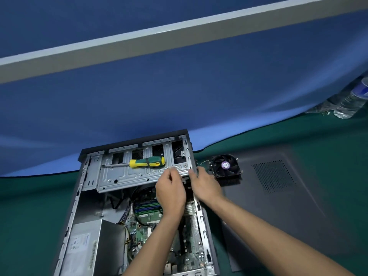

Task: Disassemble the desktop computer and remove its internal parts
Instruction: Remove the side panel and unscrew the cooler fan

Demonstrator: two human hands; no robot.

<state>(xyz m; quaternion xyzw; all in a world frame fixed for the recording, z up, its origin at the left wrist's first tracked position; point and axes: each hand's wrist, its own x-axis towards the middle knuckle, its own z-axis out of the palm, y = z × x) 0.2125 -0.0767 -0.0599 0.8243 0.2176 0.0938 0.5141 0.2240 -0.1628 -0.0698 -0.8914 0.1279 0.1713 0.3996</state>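
**Both hands at the drive cage's right corner**

Open case (87, 196) lies on its side on green mat (29, 216), far end against the blue cloth wall (179, 96); its left rim has bare mat beside it; on the right, the removed side panel (278, 186) lies flat just beside the case, filling that side of the mat.

Drive cage (127, 176) spans the case's far end; one screwdriver (147, 162), yellow-green handle, lies across its top, tip pointing left.

Left hand (171, 194) over the cage's near right edge, fingers curled, tips at the metal lip; whether it pinches anything, cannot tell. Right hand (205, 186) at the cage's right corner, thumb on the top edge, fingers curled round the side; grips the cage.

Inside: one power supply (95, 246) near left; one motherboard (187, 246) beneath the forearms; black cables between.

One cooler fan (226, 166) sits outside, on the panel's far corner, just beside the right hand. Two bottles (350, 102) far right, well apart.
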